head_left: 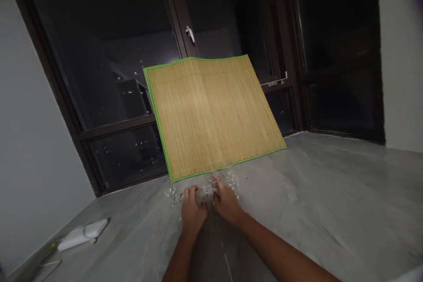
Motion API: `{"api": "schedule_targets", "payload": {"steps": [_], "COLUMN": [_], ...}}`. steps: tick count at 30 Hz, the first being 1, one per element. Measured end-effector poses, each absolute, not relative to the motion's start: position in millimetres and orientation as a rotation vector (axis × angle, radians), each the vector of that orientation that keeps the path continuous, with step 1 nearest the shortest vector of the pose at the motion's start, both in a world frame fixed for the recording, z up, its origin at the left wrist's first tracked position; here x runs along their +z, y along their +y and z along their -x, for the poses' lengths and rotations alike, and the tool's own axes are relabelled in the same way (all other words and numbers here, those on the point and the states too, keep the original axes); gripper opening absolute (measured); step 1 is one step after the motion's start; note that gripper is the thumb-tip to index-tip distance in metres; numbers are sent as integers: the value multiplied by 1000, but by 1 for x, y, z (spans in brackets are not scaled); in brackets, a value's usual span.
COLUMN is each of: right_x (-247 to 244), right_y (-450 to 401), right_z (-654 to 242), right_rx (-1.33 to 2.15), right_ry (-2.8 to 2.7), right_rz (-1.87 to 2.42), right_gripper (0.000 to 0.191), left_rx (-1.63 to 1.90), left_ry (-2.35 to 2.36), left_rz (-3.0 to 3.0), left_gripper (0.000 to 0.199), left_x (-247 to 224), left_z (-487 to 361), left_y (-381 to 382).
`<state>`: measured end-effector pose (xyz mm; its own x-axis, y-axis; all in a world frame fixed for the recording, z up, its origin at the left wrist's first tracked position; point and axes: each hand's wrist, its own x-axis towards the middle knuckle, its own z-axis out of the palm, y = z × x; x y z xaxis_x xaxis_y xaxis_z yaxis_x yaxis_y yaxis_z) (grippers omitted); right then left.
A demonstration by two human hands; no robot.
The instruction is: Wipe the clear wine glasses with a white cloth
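Above the gray floor, the left hand's (pixel 193 212) fingers are curling round what is probably a clear glass (pixel 205 194), the right hand's (pixel 227 202) bent fingers gripping its right end; beyond, a green-edged bamboo mat (pixel 214 114) is leaning.
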<state>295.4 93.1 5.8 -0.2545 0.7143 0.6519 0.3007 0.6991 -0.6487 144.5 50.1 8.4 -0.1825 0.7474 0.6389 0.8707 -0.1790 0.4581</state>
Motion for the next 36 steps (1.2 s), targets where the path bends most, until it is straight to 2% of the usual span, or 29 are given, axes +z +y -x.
{"api": "schedule_targets", "payload": {"steps": [5,8,11,22,26,32,36], "right_x": [14,18,20,12,8,15,20], "right_y": [89,86,81,75,79,77,78], "right_z": [-295,-296,-297,-296,-298,-300,-302], "right_rx": [399,449,494,669,684,722,671], "right_ry": [-1715,-1716,-1757,-2093,-2157,-2101,-2052], "right_rz": [919,978,954,633,593,551,601], "right_gripper": [63,54,54,90,97,91,79], "left_rx": [-1351,-1366,-1368,-1524,-1601,-1817,-1920], "left_ry": [-1868,-1866,-1888,-1867,-1778,-1693,-1630], "left_rz": [1961,1943,1881,1954,2084,2214,2330], "left_gripper": [43,41,40,38,32,23,39], "left_x": [3,0,-1,-9,-11,-13,-9], "left_z": [-148,-149,-150,-143,-139,-142,-148], "left_y": [53,55,54,57,59,61,57]}}
